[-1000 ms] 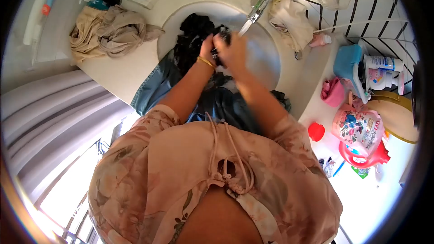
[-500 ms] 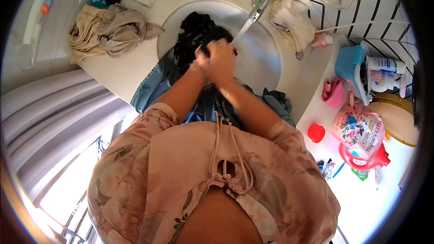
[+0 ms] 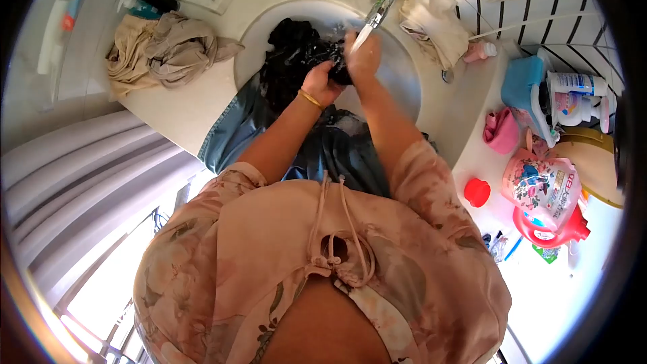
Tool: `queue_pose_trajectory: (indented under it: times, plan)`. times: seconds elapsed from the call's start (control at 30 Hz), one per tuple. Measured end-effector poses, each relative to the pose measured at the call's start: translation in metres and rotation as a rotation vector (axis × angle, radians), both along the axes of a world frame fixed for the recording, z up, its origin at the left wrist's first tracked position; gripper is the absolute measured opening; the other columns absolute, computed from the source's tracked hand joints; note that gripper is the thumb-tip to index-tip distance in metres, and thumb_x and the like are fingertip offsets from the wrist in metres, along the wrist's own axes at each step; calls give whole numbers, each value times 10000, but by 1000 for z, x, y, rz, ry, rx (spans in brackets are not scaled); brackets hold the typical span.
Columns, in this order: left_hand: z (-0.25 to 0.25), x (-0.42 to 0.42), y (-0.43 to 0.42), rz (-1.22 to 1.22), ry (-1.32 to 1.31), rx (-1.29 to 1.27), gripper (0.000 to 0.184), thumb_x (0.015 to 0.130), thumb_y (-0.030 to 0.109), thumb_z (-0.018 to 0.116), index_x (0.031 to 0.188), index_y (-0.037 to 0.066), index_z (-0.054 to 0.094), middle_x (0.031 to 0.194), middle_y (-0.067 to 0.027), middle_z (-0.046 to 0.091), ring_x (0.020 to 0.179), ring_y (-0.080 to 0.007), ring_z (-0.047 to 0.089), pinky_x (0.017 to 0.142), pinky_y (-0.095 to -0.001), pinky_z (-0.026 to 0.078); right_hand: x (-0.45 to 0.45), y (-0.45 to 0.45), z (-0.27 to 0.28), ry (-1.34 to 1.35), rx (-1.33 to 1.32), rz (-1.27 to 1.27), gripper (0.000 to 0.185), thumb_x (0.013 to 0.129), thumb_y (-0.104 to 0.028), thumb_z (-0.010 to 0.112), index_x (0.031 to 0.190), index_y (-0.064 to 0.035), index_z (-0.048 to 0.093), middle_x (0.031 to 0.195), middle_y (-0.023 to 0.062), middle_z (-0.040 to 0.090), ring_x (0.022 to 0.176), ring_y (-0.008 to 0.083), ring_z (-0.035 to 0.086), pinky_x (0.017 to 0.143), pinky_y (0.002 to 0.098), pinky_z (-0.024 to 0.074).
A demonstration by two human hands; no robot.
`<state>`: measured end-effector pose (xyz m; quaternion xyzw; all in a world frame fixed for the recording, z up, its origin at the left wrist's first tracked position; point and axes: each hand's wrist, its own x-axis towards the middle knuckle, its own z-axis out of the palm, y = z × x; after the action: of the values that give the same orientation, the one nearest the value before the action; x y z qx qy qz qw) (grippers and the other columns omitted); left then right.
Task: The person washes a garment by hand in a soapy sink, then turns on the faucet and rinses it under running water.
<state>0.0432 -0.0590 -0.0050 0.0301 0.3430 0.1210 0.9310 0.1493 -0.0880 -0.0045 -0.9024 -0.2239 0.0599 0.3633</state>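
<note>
Wet black cloth [image 3: 286, 61] lies bunched in the left half of the round white sink [image 3: 397, 81]. My left hand [image 3: 322, 84], with a gold bangle at its wrist, is closed on the cloth's near right part, thumb on top. Beside it, my right hand [image 3: 362, 56] grips the cloth's right end under the stream from the chrome faucet [image 3: 384, 3]; its fingers are partly hidden by water. Blue-green cloth [image 3: 232, 125] hangs over the sink's near edge, below my forearms.
Beige cloths [image 3: 165, 50] lie on the counter at left, and a cream cloth [image 3: 435, 23] sits right of the faucet. At right are a blue container [image 3: 522, 84], a pink pouch [image 3: 542, 185], a red cap [image 3: 477, 192] and a red bottle [image 3: 552, 232].
My hands were pressed together over the black cloth half a second ago; now they are apart, the right one moved up and right into the water stream. The view has shifted slightly.
</note>
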Motion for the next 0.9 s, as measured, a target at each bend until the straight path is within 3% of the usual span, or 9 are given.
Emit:
queue_pose_trajectory:
  times: [0.17,0.27,0.37,0.4,0.53,0.6,0.7,0.8,0.9]
  plan:
    - [36,-6,28,37,-53,-43,422,769,447,526,979,85,579,1035,-85,583,949,-251,543,891,-418,394,-43,-15,43,-201,186,207,195,684,-127,539,832,-13,595,778,178,586,761,348,542,719,410,434]
    - [17,-22,16,-29,-563,-21,398,840,416,434,1089,114,512,1179,-66,496,1057,-183,473,896,-350,382,-107,-18,113,-158,84,428,176,672,-172,591,821,-78,578,873,158,568,872,331,505,738,421,420]
    - [-52,-1,8,-214,-196,567,345,865,313,391,1114,100,501,1150,-70,522,1032,-175,495,863,-331,405,-41,6,48,-244,-119,30,189,717,-222,595,738,-44,536,708,181,571,678,364,542,610,429,437]
    - [13,-7,-3,-111,55,60,332,869,298,380,1088,96,525,1093,-75,562,995,-200,525,858,-350,414,-22,7,40,-107,-53,-4,204,713,-231,593,774,-40,554,706,183,574,681,370,551,613,427,445]
    - [24,-7,17,27,52,-20,356,879,317,347,1048,76,547,995,-89,601,940,-277,552,880,-406,410,-14,-3,13,698,279,-104,250,721,-250,570,838,-29,589,731,210,593,727,390,576,651,420,467]
    - [-9,-13,31,-9,-260,5,394,850,377,406,1061,71,535,1127,-86,528,1061,-236,473,949,-366,338,-76,-12,35,-165,332,108,294,714,-275,586,869,-25,573,817,224,590,789,384,575,698,427,464]
    - [12,-13,6,140,-263,-111,342,826,351,399,983,96,565,945,-84,586,861,-259,547,812,-360,434,-82,-7,89,-670,254,315,239,741,-233,578,813,-5,587,652,163,578,613,328,569,592,397,450]
    - [-24,0,1,-8,-67,123,110,775,76,529,865,70,593,818,-82,600,781,-244,564,723,-331,459,4,-2,15,405,3,-195,321,739,-286,586,951,-46,562,985,276,528,852,395,535,741,442,442]
    - [4,5,9,108,-109,53,229,806,272,532,894,69,591,897,-77,602,894,-255,550,841,-377,426,-1,-7,13,210,62,-92,301,762,-287,571,901,-19,575,872,263,548,833,406,534,698,455,437]
